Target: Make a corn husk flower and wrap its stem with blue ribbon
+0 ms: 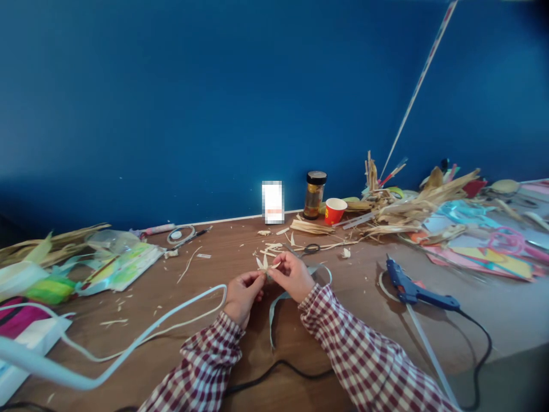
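Just above the table, a small pale flower (264,264) with pointed petals, seemingly of dried husk, is pinched between my two hands. My left hand (244,296) grips its base from the left, thumb and forefinger pressed together. From the right, my right hand (293,278) pinches a petal or the flower's side; the exact contact is too small to make out. A pale blue-grey ribbon (271,323) curves down onto the table below my hands. Behind my right hand lie dark-handled scissors (311,249), partly hidden, among cut husk strips (273,247).
A blue glue gun (414,289) with a black cord rests at right. Farther back stand a lidded jar (314,197) and a red paper cup (335,212). Dried husks (412,209) pile at back right. A white cable (171,312) loops at left; a black cord (278,366) crosses in front.
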{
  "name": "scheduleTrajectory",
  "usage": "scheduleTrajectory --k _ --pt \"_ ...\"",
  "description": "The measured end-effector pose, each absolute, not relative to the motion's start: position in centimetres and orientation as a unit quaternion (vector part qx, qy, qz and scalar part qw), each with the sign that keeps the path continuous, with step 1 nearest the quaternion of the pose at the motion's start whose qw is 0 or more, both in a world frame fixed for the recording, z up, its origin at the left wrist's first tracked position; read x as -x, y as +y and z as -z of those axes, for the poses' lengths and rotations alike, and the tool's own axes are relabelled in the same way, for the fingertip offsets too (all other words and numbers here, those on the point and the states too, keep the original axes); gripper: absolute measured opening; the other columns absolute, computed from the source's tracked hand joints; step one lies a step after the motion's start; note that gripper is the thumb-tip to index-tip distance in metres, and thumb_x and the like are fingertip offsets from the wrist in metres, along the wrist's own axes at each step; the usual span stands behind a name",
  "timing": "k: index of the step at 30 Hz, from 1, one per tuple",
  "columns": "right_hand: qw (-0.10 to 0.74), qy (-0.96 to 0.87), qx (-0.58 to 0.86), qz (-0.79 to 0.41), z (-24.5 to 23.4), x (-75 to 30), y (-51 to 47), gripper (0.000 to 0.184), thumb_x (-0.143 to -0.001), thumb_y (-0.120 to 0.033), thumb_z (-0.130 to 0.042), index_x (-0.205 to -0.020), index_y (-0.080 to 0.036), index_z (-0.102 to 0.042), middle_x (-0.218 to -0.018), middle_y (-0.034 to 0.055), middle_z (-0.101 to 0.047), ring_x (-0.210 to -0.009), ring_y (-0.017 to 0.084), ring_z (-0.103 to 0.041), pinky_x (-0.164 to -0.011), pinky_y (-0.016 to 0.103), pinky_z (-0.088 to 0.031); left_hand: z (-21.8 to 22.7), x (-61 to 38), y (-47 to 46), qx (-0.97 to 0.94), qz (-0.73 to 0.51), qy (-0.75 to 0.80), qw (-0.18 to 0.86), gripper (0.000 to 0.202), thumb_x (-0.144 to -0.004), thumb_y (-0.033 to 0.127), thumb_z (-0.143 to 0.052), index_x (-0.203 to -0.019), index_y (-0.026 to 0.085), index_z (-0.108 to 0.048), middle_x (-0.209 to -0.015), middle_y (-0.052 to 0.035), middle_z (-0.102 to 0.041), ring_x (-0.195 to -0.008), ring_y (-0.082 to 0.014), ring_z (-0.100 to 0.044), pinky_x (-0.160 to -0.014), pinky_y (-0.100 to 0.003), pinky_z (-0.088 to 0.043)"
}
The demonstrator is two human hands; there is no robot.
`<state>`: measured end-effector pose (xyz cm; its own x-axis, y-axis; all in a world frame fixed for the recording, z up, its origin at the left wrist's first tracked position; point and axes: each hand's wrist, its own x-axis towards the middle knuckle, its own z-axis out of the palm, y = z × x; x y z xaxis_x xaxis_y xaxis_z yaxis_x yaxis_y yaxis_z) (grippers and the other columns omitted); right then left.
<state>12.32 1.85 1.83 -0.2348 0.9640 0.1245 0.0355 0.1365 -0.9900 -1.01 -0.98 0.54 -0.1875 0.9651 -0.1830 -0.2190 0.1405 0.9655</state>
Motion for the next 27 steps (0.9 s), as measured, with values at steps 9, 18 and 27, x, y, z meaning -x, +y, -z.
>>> scheduleTrajectory --k 9,18,27 --pt "0.463 -0.595 0.434 -0.493 -1.4 -12.0 1.6 0.027 -0.066 -0.027 -0.063 -0.085 -0.019 -0.045 -0.063 -0.0026 -0.056 -0.053 0.010 -0.048 -0.050 0.022 -0.038 -0.5 0.9 -1.0 -0.357 -0.554 0.545 0.519 0.029 -0.053 0.033 -0.075 -0.072 0.012 -0.068 -0.048 0.0030 -0.058 -0.039 -0.0050 -0.045 -0.038 -0.015 -0.035" --pt "0.478 -0.582 0.427 -0.501 -0.8 -11.9 1.9 0.033 -0.066 -0.022 -0.061 -0.092 -0.021 -0.040 -0.067 -0.0031 -0.058 -0.055 0.011 -0.054 -0.052 0.023 -0.042 -0.3 1.0 -1.0 -0.366 -0.549 0.533 0.530 0.030 -0.053 0.032 -0.075 -0.073 0.011 -0.067 -0.050 0.0024 -0.060 -0.041 -0.0050 -0.046 -0.039 -0.016 -0.036" --pt "0.486 -0.541 0.387 -0.568 -0.4 -11.6 2.1 0.024 -0.070 -0.020 -0.055 -0.087 -0.021 -0.038 -0.069 -0.0034 -0.058 -0.057 0.011 -0.056 -0.057 0.026 -0.047 -0.4 1.0 -0.9 -0.327 -0.568 0.535 0.534 0.034 -0.051 0.032 -0.077 -0.073 0.011 -0.062 -0.051 0.0039 -0.058 -0.042 -0.0040 -0.049 -0.040 -0.013 -0.038"
